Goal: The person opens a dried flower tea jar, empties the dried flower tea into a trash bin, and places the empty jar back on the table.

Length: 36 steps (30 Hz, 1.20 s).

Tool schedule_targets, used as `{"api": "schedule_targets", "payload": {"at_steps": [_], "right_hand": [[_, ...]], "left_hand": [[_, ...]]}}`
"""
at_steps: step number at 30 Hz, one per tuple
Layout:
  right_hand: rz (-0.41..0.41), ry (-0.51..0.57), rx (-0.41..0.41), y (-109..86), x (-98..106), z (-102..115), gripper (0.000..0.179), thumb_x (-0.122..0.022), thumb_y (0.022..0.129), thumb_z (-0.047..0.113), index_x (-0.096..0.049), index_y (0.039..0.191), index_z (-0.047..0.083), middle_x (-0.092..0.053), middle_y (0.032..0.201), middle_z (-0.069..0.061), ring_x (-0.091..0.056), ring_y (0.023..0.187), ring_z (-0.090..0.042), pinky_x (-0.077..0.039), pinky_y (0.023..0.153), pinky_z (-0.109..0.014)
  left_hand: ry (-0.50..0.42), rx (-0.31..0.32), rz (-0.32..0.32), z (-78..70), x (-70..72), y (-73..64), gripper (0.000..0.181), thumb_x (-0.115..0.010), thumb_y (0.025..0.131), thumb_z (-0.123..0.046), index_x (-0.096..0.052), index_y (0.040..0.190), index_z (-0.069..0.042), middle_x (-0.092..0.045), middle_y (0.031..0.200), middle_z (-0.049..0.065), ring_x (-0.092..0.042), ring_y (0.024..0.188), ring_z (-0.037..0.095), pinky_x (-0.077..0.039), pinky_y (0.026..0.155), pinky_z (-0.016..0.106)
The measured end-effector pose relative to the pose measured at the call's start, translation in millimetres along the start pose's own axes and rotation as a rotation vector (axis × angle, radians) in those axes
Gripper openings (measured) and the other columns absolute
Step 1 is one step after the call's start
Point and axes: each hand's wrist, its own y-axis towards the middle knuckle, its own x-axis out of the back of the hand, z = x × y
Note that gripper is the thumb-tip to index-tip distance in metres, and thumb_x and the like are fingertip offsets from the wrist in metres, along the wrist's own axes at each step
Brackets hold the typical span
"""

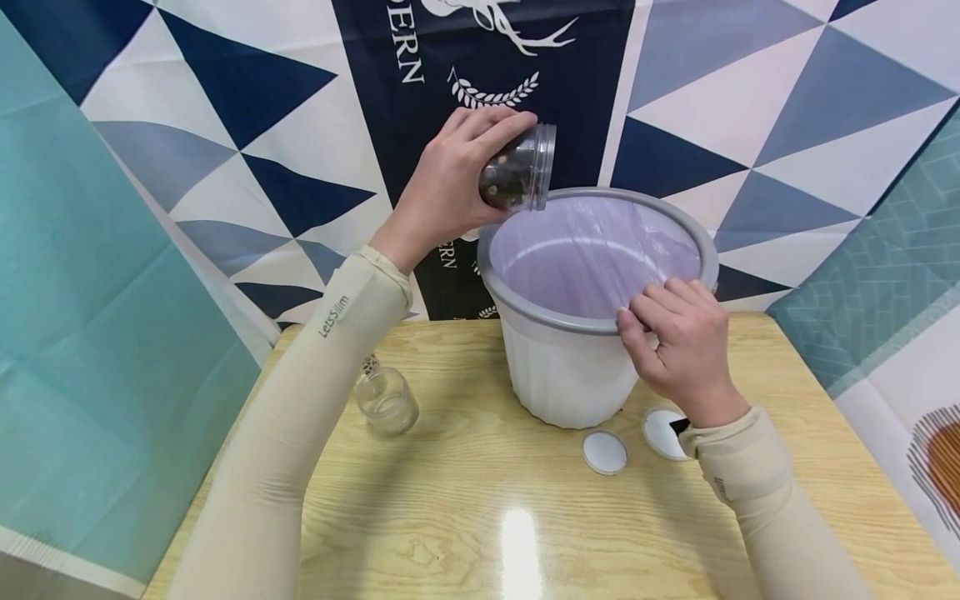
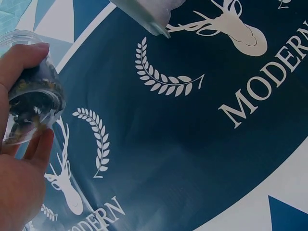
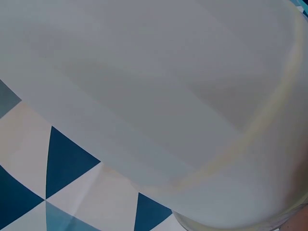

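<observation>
My left hand (image 1: 457,167) grips a clear jar (image 1: 519,173) with dark contents, tipped on its side above the bin's left rim. In the left wrist view, dark and yellowish bits show through the wall of the jar (image 2: 36,98). The white trash bin (image 1: 570,375) has a grey rim and a purple bag (image 1: 592,258) lining it. At the front right of that rim, my right hand (image 1: 682,346) holds on with curled fingers. The bin's pale wall (image 3: 144,96) fills most of the right wrist view.
Another clear jar (image 1: 386,402) stands on the wooden table (image 1: 450,500), left of the bin. A small white lid (image 1: 604,452) lies before the bin, and a larger one (image 1: 663,433) is partly behind my right wrist. Patterned cloth (image 1: 292,75) hangs behind the table.
</observation>
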Motion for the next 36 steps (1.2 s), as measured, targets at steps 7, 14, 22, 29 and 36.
{"api": "schedule_targets", "payload": {"at_steps": [7, 14, 22, 29, 36], "right_hand": [[-0.008, 0.002, 0.001, -0.1, -0.9, 1.2, 0.054, -0.043, 0.106, 0.039, -0.040, 0.060, 0.011, -0.034, 0.057, -0.001, -0.032, 0.054, -0.025, -0.019, 0.056, -0.036], [-0.008, 0.003, 0.001, 0.1, -0.9, 1.2, 0.054, -0.042, 0.106, 0.040, -0.040, 0.060, 0.011, -0.033, 0.056, -0.001, -0.032, 0.054, -0.025, -0.020, 0.056, -0.037], [0.001, 0.000, -0.003, -0.9, 0.1, 0.8, 0.054, -0.042, 0.106, 0.040, -0.039, 0.060, 0.011, -0.033, 0.056, 0.000, -0.031, 0.054, -0.024, -0.020, 0.057, -0.036], [0.003, -0.003, 0.002, -1.5, 0.7, 0.6, 0.052, -0.045, 0.104, 0.037, -0.040, 0.060, 0.011, -0.033, 0.056, -0.001, -0.031, 0.054, -0.024, -0.020, 0.057, -0.036], [0.006, -0.002, -0.002, -1.0, 0.6, 0.0, 0.051, -0.044, 0.104, 0.037, -0.039, 0.060, 0.011, -0.034, 0.056, -0.001, -0.031, 0.054, -0.025, -0.021, 0.057, -0.037]], "left_hand": [[0.001, -0.005, -0.003, 0.2, -1.4, -0.9, 0.087, -0.093, 0.074, -0.019, -0.053, 0.151, -0.018, -0.053, 0.151, 0.007, -0.047, 0.133, 0.025, -0.037, 0.120, 0.031], [0.006, -0.003, -0.010, 0.3, -3.2, -1.9, 0.085, -0.092, 0.075, -0.018, -0.053, 0.151, -0.018, -0.054, 0.150, 0.007, -0.048, 0.134, 0.025, -0.038, 0.120, 0.031], [0.001, -0.014, -0.018, 0.6, -6.5, -3.3, 0.083, -0.090, 0.076, -0.012, -0.053, 0.150, -0.019, -0.049, 0.156, 0.003, -0.044, 0.138, 0.022, -0.035, 0.121, 0.027], [0.016, -0.066, -0.043, 1.0, -7.6, -1.1, 0.084, -0.091, 0.075, -0.008, -0.054, 0.150, -0.018, -0.050, 0.155, 0.004, -0.043, 0.141, 0.023, -0.033, 0.122, 0.027], [0.037, -0.118, -0.036, -1.7, -7.9, 1.7, 0.078, -0.087, 0.078, -0.001, -0.057, 0.148, -0.018, -0.051, 0.154, 0.005, -0.041, 0.145, 0.023, -0.030, 0.124, 0.025]]}}
